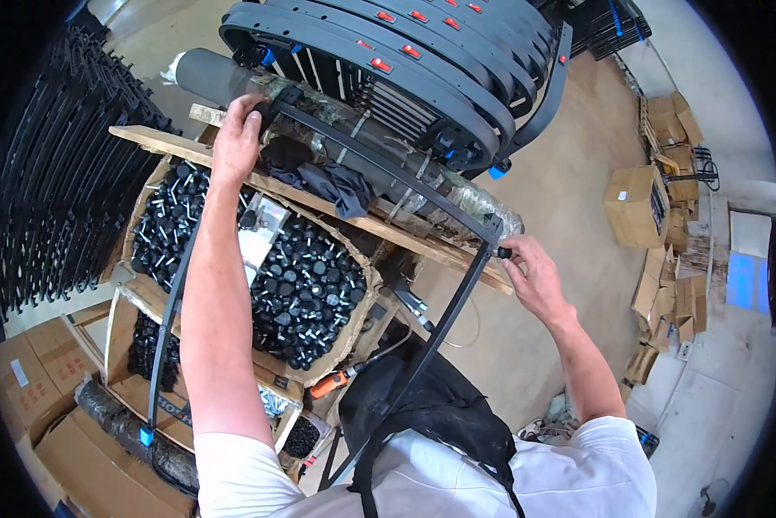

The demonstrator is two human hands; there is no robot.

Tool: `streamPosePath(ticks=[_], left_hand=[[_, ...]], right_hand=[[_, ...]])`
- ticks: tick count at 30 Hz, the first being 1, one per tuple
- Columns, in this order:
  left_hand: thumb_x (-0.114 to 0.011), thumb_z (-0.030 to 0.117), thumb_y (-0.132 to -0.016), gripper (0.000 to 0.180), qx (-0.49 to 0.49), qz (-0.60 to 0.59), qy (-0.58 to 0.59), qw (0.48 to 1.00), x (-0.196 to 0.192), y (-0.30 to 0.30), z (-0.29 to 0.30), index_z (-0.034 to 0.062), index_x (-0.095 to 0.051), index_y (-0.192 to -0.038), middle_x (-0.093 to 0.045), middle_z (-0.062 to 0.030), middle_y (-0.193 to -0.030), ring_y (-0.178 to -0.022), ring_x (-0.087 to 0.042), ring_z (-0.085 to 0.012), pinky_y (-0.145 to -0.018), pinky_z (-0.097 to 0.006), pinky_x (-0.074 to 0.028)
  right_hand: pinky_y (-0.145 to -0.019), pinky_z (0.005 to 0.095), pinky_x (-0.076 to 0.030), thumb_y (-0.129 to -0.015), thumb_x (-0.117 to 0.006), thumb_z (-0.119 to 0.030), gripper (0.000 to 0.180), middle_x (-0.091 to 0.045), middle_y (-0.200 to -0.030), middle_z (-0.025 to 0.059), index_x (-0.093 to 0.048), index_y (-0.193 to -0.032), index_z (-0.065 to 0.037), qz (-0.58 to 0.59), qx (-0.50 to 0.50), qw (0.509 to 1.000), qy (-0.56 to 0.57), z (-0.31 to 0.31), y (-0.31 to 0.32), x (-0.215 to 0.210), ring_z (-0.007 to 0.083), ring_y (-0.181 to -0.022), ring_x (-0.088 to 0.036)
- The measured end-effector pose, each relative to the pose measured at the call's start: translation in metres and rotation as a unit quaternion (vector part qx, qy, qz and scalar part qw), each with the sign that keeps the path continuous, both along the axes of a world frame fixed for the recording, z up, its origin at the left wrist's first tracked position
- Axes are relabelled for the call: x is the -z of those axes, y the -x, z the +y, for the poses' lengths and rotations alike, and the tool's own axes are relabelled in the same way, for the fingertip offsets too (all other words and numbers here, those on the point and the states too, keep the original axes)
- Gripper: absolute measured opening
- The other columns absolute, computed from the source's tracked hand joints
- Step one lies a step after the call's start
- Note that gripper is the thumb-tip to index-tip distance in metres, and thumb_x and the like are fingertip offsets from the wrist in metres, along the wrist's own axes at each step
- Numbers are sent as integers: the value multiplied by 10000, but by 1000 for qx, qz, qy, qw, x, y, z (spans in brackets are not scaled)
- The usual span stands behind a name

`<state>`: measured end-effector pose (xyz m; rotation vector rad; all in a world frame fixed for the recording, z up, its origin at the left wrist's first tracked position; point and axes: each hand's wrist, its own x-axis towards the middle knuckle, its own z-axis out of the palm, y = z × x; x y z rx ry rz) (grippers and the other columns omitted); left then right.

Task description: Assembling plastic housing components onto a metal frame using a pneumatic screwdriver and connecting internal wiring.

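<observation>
A black metal tube frame [388, 177] lies across the wrapped roll, its two legs reaching down toward my body. At its left corner my left hand [237, 142] is closed, with the fingertips partly hidden against dark parts there. My right hand [535, 278] pinches a round black screw-in foot [503, 252] at the right corner, thumb and fingers on its head. Whether its thread sits in the tube is hidden. Below my left hand, a carton [366, 298] holds many black-headed feet [297, 281] with shiny threaded stems. A white package [260, 233] rests on them.
A plastic-wrapped roll [345, 121] and wooden planks [388, 229] run under the frame. Stacked dark curved frames [388, 52] stand beyond. An orange-and-black power tool [329, 384] lies beside the carton. Black racks [60, 173] line the left, cardboard boxes [636, 205] the right.
</observation>
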<state>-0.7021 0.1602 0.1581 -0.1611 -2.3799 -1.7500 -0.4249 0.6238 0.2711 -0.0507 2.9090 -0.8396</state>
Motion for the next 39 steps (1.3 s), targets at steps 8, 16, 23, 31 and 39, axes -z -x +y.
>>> streamPosePath(ticks=[8,16,23,31,39], left_hand=[[-624,238,-1024,315,-10,-65,158,985,-19,-3,7,179,-716,-1319,-684,-145,-1330,-1206,-663,-306,-1049,-383,-501],[-593,252,-1060,331,-4,-68,107,992,-20,-3,4,106,-683,-1344,-692,-103,-1324,-1224,-645,-231,-1097,-352,-466],[-600,281,-1061,321,-6,-35,63,997,-11,-8,-3,166,-690,-1347,-686,-109,-1346,-1267,-636,-253,-1097,-353,-464],[-597,311,-1063,319,-29,-2,120,992,-14,-3,-3,177,-700,-1334,-675,-97,-1314,-1223,-646,-250,-1074,-368,-487],[-609,344,-1045,332,-43,-52,166,984,-8,-3,-5,211,-704,-1335,-673,-87,-1352,-1259,-646,-285,-1075,-402,-500]], right_hand=[[-875,433,-598,-933,-689,-23,270,-650,-1179,148,-656,-1200,-51,-1,-70,995,-67,-16,2,-4,354,-1036,-688],[-736,478,-589,-978,-712,-198,240,-726,-1001,164,-667,-1170,-61,5,-41,985,-169,-27,10,2,377,-876,-728],[-700,510,-578,-1022,-648,-299,307,-729,-783,188,-578,-1199,-58,-61,-3,977,-206,-31,14,8,422,-771,-727],[-694,569,-566,-990,-671,-410,422,-719,-748,223,-572,-1119,-20,-129,-32,958,-254,-28,20,-9,445,-753,-726],[-658,533,-582,-1010,-567,-600,638,-712,-715,234,-684,-894,17,-121,-74,921,-363,-48,30,-18,429,-711,-736]])
